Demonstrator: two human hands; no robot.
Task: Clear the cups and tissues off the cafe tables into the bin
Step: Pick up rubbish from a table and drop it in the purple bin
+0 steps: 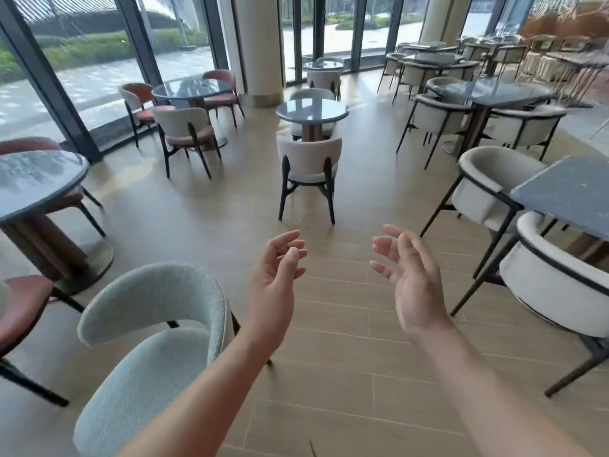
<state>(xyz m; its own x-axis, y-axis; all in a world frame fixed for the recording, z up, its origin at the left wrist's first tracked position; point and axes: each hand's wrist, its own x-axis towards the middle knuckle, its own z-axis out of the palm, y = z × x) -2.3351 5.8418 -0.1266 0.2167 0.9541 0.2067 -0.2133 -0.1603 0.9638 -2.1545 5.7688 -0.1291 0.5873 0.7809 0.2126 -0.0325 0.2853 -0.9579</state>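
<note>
My left hand (275, 278) and my right hand (410, 278) are raised in front of me over the wooden floor, palms turned toward each other, fingers relaxed and holding nothing. No cup, tissue or bin shows in the head view. The nearest table tops are a round grey table (36, 183) at the left, a small round table (311, 110) straight ahead and a square grey table (573, 189) at the right; I see nothing lying on them.
A pale grey chair (148, 341) stands close at my lower left. A white chair (308, 163) faces the small round table ahead. White tub chairs (557, 282) line the right. Glass walls and a pillar (260, 44) stand behind. Bare floor runs ahead between the chairs.
</note>
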